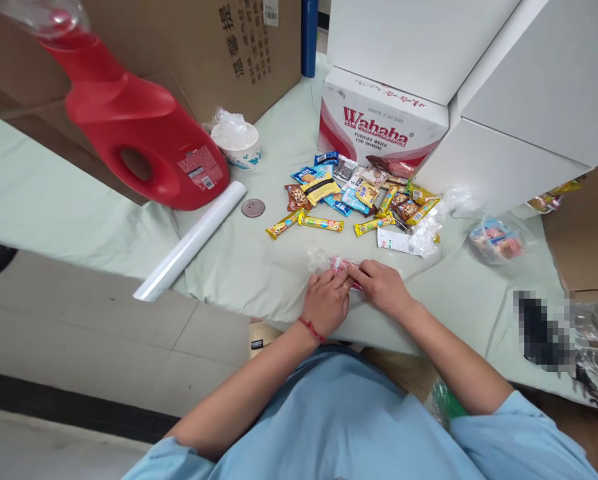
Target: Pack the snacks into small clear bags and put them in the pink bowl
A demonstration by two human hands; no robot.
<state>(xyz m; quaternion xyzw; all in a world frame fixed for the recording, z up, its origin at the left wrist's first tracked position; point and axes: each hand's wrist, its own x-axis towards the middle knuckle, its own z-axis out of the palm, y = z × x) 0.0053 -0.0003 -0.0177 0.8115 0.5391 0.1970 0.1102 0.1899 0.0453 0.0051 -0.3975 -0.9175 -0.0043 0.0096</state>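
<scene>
Near the front edge of the cloth-covered table, a small pink snack packet lies with clear plastic wrap around it. My left hand, with a red cord bracelet at the wrist, presses its fingers onto the packet from the left. From the right, my right hand has its fingers bent against the other end, close to the left fingertips. Both hands hide much of the packet. Just beyond them lie yellow snack bars and a pile of wrapped snacks.
A red jug, a roll of clear film, a round disc and a paper cup stand or lie left. Behind is a Wahaba-printed carton. Rightward sits a clear tub with pink packets.
</scene>
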